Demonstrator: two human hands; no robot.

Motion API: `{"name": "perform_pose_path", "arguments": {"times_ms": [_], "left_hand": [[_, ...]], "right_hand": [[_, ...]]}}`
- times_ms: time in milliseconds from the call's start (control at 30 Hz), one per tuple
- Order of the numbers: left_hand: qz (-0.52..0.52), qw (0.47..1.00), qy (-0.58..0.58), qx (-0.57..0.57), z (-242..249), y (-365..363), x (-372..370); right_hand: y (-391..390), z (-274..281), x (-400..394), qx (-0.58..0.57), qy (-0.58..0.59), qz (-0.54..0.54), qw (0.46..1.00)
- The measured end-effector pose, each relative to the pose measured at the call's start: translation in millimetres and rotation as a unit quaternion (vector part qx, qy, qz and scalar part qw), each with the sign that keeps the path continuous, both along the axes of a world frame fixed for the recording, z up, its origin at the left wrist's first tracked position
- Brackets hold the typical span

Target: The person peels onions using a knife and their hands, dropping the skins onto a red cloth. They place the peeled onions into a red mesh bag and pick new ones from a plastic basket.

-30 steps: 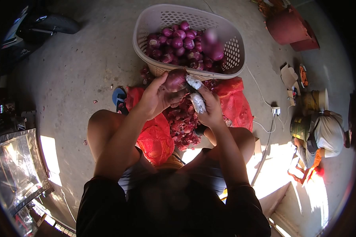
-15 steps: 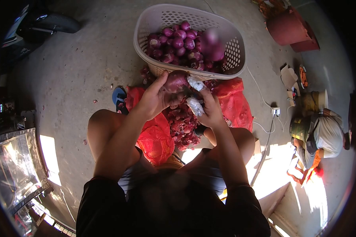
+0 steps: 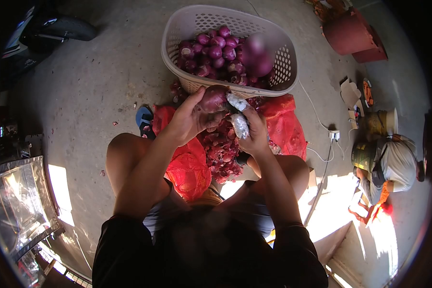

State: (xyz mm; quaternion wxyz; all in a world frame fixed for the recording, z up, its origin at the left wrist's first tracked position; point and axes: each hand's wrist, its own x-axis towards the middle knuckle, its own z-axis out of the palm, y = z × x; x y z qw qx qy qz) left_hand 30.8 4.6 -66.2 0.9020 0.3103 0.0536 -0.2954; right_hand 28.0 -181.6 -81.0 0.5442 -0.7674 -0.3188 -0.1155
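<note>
Purple-red and papery, a round onion (image 3: 212,98) sits clasped in the person's left hand (image 3: 189,121), thumb up along its left side and fingers curled under it. The right hand (image 3: 254,130) presses against the onion's right side, its thumb and forefinger wrapped in shiny whitish tape or plastic covers (image 3: 238,115); the fingers are bent tight at the bulb's skin, though whether they pinch anything I cannot tell. Both hands hover just near of the front rim of a pale plastic laundry-style basket with a perforated wall (image 3: 283,57), which holds a heap of peeled glossy purple onions (image 3: 218,53). Directly below the hands, between the person's bare knees, lies a pile of torn reddish onion skins (image 3: 223,153), spread over a red-orange mesh sack (image 3: 285,127) that spills out to left and right. A blue sandal (image 3: 143,116) peeks out at the sack's left edge on the grey concrete floor (image 3: 91,81). To the right, a white cable with a plug block (image 3: 333,135) trails across the floor. Farther right, another person in a light shirt (image 3: 391,163) crouches in the sun, well apart. Far right at the back stands a dark red tub (image 3: 345,31).
</note>
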Motion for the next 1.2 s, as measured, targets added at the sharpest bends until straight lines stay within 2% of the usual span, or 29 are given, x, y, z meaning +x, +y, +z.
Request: {"name": "perform_pose_path", "arguments": {"times_ms": [133,267,300,400,533,567,633,833,933,1033,1200], "left_hand": [[0.005,1.000,-0.002,0.023,4,-1,0],[0.010,0.999,0.008,0.046,4,0,1],[0.016,0.998,0.022,0.060,4,0,0],[-0.016,1.000,-0.017,0.021,-5,6,1],[0.001,1.000,-0.025,0.006,-3,6,2],[0.007,1.000,-0.018,0.017,1,5,2],[0.016,0.999,-0.007,0.038,2,4,2],[0.040,0.995,0.019,0.092,4,0,0],[0.028,0.996,0.002,0.086,1,2,1],[0.006,0.996,-0.022,0.088,-2,4,1],[-0.003,0.995,-0.021,0.095,-5,4,2]], "right_hand": [[4,-1,-1,0.035,0.019,0.000,0.999],[3,-12,-10,0.200,0.234,0.043,0.950],[0,-12,-9,0.242,0.256,0.050,0.935],[-9,-9,0,0.259,0.272,0.059,0.925],[-6,12,-1,0.007,0.110,0.011,0.994],[-3,13,-4,-0.005,0.127,0.007,0.992],[-11,4,-6,-0.126,0.134,0.031,0.982],[-4,10,-4,-0.092,0.096,0.004,0.991],[-5,11,-3,-0.119,0.091,-0.012,0.989],[-2,8,-1,-0.067,0.042,-0.018,0.997],[4,8,-2,0.000,0.038,-0.013,0.999]]}}
